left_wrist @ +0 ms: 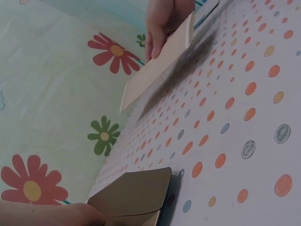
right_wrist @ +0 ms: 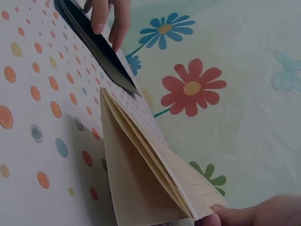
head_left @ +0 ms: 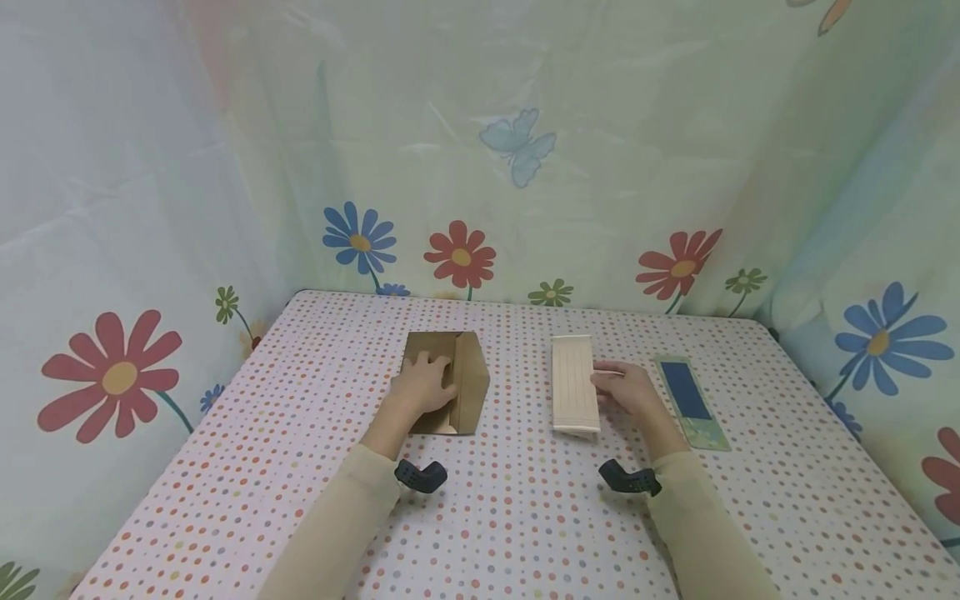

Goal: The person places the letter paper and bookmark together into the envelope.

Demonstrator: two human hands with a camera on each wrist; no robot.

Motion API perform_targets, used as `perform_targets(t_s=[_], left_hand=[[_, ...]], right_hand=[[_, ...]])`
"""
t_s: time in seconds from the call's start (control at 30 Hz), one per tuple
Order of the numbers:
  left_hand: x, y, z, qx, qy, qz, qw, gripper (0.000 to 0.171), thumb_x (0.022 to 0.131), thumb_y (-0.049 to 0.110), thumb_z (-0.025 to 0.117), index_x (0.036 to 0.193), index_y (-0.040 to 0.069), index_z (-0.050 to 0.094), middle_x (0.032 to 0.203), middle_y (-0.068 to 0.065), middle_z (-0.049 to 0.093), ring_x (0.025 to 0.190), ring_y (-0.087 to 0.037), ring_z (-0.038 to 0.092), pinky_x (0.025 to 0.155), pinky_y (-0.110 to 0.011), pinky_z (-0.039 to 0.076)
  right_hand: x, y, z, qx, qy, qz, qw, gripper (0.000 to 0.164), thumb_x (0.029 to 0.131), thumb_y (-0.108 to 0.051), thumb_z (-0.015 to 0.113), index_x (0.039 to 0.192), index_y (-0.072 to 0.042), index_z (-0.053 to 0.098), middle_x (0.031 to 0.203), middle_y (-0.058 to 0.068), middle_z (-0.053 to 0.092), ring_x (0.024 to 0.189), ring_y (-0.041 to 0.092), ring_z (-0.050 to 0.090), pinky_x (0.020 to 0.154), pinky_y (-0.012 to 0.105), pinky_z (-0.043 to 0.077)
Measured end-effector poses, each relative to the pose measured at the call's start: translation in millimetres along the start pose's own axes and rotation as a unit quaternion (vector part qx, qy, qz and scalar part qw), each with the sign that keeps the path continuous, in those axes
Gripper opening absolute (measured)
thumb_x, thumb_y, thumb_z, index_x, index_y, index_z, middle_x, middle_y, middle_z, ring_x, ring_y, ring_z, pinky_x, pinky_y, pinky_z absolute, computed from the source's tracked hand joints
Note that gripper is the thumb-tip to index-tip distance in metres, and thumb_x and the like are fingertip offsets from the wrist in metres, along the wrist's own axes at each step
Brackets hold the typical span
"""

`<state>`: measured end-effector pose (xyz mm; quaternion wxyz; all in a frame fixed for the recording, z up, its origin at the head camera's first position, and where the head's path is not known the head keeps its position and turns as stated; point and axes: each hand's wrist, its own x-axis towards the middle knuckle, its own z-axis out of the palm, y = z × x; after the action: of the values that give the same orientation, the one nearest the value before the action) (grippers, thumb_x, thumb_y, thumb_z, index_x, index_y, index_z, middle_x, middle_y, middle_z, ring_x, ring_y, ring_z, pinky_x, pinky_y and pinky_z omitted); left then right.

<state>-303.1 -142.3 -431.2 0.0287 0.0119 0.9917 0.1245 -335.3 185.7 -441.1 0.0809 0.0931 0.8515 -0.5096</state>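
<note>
My left hand [head_left: 425, 385] rests on a brown paper envelope [head_left: 472, 379], its fingers reaching down onto it. The envelope's pointed flap lies unfolded toward the right. Its mouth edge gapes a little beneath the left fingers [right_wrist: 99, 18] in the right wrist view. With thumb and fingers, my right hand [head_left: 626, 387] pinches the right edge of a folded sheet of cream letter paper [head_left: 573, 383] with ruled lines. The paper is tilted and raised off the cloth, casting a shadow. Several folded layers of it [right_wrist: 136, 174] show fanned apart in the right wrist view.
A flat pale-green strip with a dark blue panel [head_left: 686, 392] lies right of the right hand. A white dotted cloth [head_left: 510, 517] covers the table. Flower-printed sheets [head_left: 450, 125] hang at the back and both sides. A black camera mount [head_left: 422, 476] sits on each wrist.
</note>
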Motion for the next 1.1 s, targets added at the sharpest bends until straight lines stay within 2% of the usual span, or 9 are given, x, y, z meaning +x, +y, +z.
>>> perform_targets(t_s=[0.57,0.73,0.93,1.1], left_hand=[[1.7,0.8,-0.5,-0.001,-0.002,-0.005,1.0,0.058,0.091,0.044,0.055,0.143,0.023,0.042,0.148,-0.015,0.036,0.135,-0.045,0.034,0.095,-0.062,0.043],[0.8,1.3,-1.1,-0.004,-0.001,-0.005,1.0,0.058,0.091,0.043,0.055,0.143,0.022,0.043,0.148,-0.015,0.036,0.135,-0.045,0.034,0.095,-0.062,0.043],[-0.3,0.9,-1.9,-0.005,-0.002,-0.004,1.0,0.058,0.091,0.043,0.055,0.143,0.022,0.042,0.148,-0.015,0.036,0.135,-0.046,0.033,0.095,-0.063,0.043],[-0.4,1.8,-3.3,-0.003,-0.004,-0.004,1.0,0.058,0.091,0.043,0.055,0.143,0.021,0.042,0.148,-0.015,0.036,0.135,-0.046,0.033,0.095,-0.063,0.043]], right_hand=[[-2.4,-3.7,12.8,0.036,0.014,0.0,0.999,0.045,0.097,-0.019,0.051,0.14,-0.006,0.045,0.131,0.021,0.055,0.092,0.013,0.064,0.066,0.012,0.052],[-2.5,-4.0,15.3,0.041,0.016,-0.001,0.999,0.045,0.097,-0.02,0.051,0.14,-0.007,0.044,0.131,0.02,0.056,0.095,0.014,0.064,0.065,0.011,0.052],[-3.8,-6.3,18.2,0.05,0.022,0.002,0.999,0.046,0.098,-0.021,0.051,0.141,-0.009,0.044,0.132,0.018,0.056,0.102,0.017,0.063,0.069,0.015,0.053],[-4.9,-9.4,21.3,0.061,0.037,0.008,0.997,0.045,0.098,-0.022,0.051,0.14,-0.01,0.045,0.132,0.017,0.056,0.098,0.015,0.064,0.066,0.013,0.053]])
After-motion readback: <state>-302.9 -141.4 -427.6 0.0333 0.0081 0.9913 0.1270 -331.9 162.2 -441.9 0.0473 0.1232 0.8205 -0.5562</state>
